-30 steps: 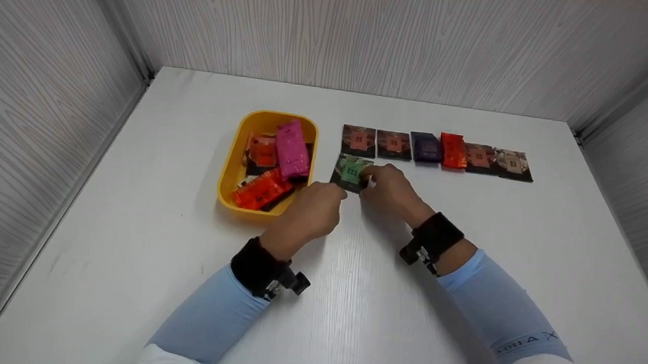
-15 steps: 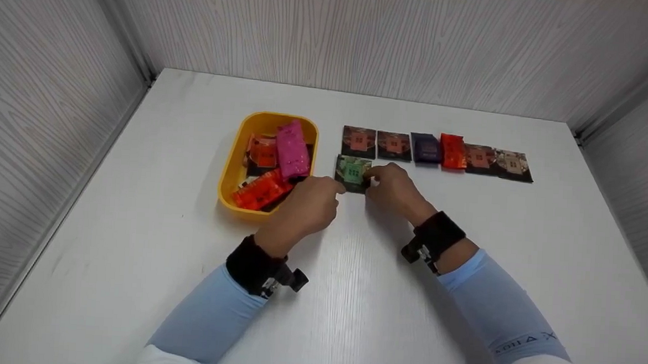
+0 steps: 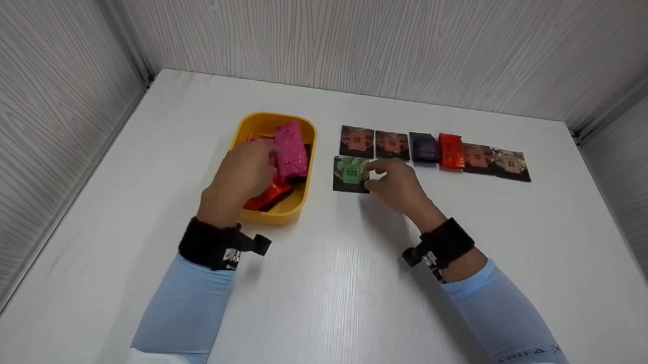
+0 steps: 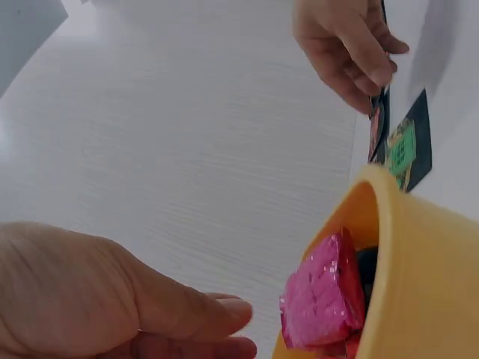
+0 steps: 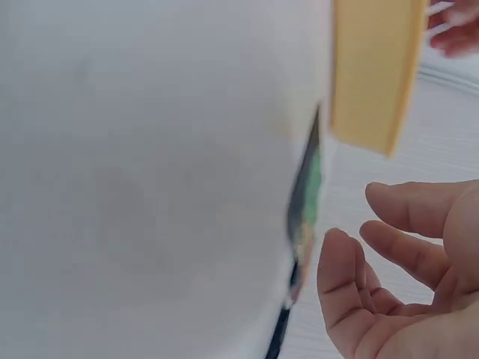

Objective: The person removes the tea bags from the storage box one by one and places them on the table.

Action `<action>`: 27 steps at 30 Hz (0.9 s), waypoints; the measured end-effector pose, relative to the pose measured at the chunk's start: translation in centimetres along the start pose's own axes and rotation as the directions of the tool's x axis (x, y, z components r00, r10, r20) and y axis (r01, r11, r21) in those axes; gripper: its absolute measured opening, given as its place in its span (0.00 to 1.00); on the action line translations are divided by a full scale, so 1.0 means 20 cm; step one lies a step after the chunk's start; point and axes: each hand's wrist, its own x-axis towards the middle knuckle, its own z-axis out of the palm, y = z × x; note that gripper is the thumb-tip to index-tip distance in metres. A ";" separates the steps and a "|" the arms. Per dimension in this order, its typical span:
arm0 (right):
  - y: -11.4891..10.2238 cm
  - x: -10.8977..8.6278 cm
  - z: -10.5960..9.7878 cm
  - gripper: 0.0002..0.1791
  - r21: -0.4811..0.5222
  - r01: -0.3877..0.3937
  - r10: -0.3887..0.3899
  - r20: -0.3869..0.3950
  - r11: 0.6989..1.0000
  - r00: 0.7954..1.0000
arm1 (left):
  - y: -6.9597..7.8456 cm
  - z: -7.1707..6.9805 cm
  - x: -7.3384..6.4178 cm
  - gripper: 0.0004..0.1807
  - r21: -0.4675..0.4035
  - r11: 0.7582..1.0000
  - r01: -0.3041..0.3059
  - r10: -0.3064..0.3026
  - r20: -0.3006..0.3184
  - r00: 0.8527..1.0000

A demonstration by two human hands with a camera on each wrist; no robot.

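My left hand (image 3: 240,173) hovers over the left side of a yellow plastic tray (image 3: 271,218), its fingers loosely bent and holding nothing. Inside the tray lie a shiny pink packet (image 3: 290,152) and a red packet (image 3: 270,195); the hand hides some of the contents. My right hand (image 3: 398,187) is at the right edge of a flat dark square packet with a green print (image 3: 351,173), which lies on the table. In the right wrist view, the right thumb and fingers (image 5: 340,273) are spread apart with nothing between them.
Behind the green-printed packet runs a row of packets: two dark ones with reddish prints, such as the left end packet (image 3: 357,141), a dark purple packet (image 3: 425,148), a red packet (image 3: 451,151) and overlapping dark packets (image 3: 512,164). Wood-grain panels (image 3: 337,38) border the white table (image 3: 323,293).
My left hand has left the green-printed packet's side and moved left over the tray. The packet has straightened beneath the row, and my right hand's fingers have loosened at its edge.
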 end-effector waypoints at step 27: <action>-0.05 -0.19 0.00 0.14 0.175 0.045 -0.018 -0.150 0.984 0.988 | -0.04 -0.05 -0.04 0.11 0.194 0.978 0.079 -0.102 0.107 0.989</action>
